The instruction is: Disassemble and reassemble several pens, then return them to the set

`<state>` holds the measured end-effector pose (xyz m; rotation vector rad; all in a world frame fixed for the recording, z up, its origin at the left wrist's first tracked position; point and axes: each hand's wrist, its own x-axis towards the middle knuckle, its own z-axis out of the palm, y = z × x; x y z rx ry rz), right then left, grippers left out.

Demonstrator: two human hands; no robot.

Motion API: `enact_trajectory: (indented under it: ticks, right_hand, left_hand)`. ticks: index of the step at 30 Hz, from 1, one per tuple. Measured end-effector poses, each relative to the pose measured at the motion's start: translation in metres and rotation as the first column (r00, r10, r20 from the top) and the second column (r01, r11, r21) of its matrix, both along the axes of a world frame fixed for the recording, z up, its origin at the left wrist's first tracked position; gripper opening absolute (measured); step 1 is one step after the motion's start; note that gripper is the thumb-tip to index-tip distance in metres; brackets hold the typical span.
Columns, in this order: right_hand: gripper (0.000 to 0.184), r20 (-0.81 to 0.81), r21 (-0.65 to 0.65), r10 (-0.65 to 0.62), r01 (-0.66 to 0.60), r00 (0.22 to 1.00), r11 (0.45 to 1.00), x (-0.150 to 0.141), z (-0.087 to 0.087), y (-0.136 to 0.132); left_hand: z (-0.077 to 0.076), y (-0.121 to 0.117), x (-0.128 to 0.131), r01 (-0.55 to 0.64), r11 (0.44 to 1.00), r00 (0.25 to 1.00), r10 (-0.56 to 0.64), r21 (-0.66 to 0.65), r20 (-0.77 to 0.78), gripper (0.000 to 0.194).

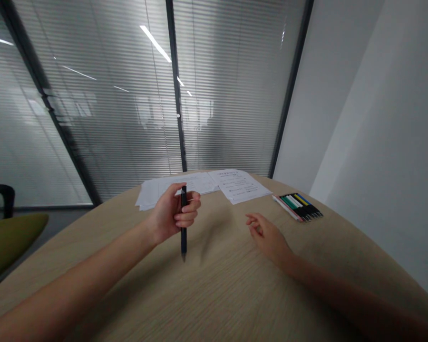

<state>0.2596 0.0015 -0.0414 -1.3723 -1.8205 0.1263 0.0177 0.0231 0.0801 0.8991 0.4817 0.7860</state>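
My left hand [173,213] is closed around a dark pen [183,223], held upright with its tip pointing down just above the wooden table [214,285]. My right hand [266,235] rests low over the table to the right of the pen. Its fingers are loosely apart and hold nothing. Beyond both hands lie white printed sheets [203,186] spread across the table's far side.
A row of several coloured pens [299,206] lies at the far right of the table near the white wall. A glass partition with blinds stands behind the table. A green chair [10,237] sits at the left edge.
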Motion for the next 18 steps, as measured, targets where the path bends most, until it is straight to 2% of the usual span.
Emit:
enact_trajectory:
  ticks: [4, 8, 11, 15, 18]
  right_hand:
    - [0.028, -0.056, -0.044, -0.005, 0.002, 0.998, 0.999, 0.002, 0.0, 0.004]
    - [0.027, -0.035, -0.054, 0.032, -0.034, 0.999, 0.998, 0.001, -0.001, 0.003]
    - [0.028, -0.009, -0.046, 0.049, -0.05, 0.999, 0.998, 0.0, -0.001, 0.002]
    - [0.03, 0.022, -0.059, 0.072, -0.071, 0.997, 0.996, 0.0, 0.001, 0.0]
    - [0.029, 0.048, -0.074, 0.098, -0.094, 0.994, 0.993, -0.001, 0.002, -0.001]
  left_hand:
    - [0.003, 0.007, -0.008, -0.102, 0.994, 0.995, 0.102, 0.034, 0.014, 0.025]
    - [0.002, 0.013, -0.012, -0.153, 0.986, 0.987, 0.15, 0.06, 0.049, 0.027]
    - [0.002, 0.015, -0.014, -0.138, 0.988, 0.99, 0.135, 0.075, 0.049, 0.04]
    - [0.005, 0.017, -0.016, -0.112, 0.991, 0.994, 0.111, 0.079, 0.01, 0.073]
    - [0.006, 0.018, -0.017, -0.138, 0.986, 0.99, 0.137, 0.089, 0.012, 0.082]
